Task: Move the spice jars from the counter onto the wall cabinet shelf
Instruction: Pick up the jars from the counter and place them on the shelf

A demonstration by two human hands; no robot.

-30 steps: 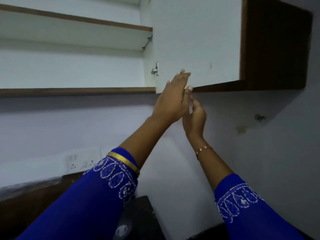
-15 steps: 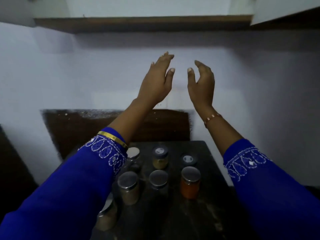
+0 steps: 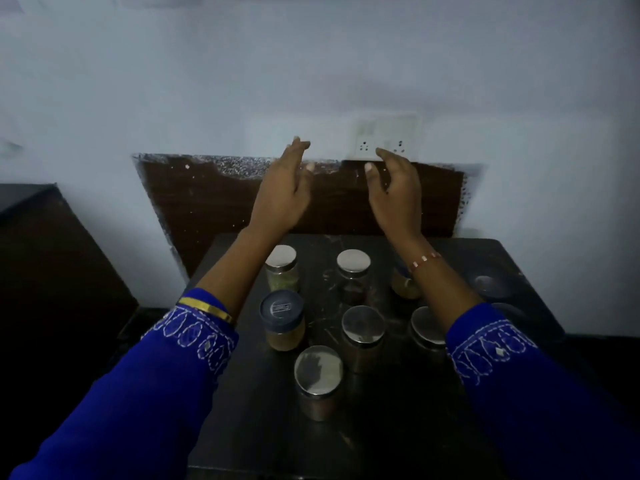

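Head view of a dark counter (image 3: 346,445) set against a pale wall (image 3: 311,64), on which the spice jars are grouped; the wall cabinet shelf is not seen in this view. Both hands are held raised above the back of the counter, empty and apart from each other and from every jar. The left hand (image 3: 282,192) is shown edge-on with its fingers (image 3: 298,147) extended and held loosely together, the thumb slightly apart. The right hand (image 3: 394,192) is shown with its fingers (image 3: 386,154) curved forward and the thumb opposed, nothing being pinched between them. A gold bangle (image 3: 207,308) is worn at the left wrist and a beaded bracelet (image 3: 424,260) at the right, above blue embroidered sleeves (image 3: 138,393). In the back row a steel-lidded jar of greenish contents (image 3: 282,271) and a steel-lidded jar of dark contents (image 3: 353,275) are placed side by side, and a third jar (image 3: 403,285) is partly hidden by the right forearm. In front of these a dark-lidded jar of yellowish powder (image 3: 283,322), a steel-lidded jar (image 3: 362,332) and another (image 3: 425,332) partly covered by the right sleeve are seen. The nearest jar (image 3: 318,379) is set alone before them. A socket plate (image 3: 384,138) is mounted on the wall behind the right hand, above a dark wooden panel (image 3: 207,202)
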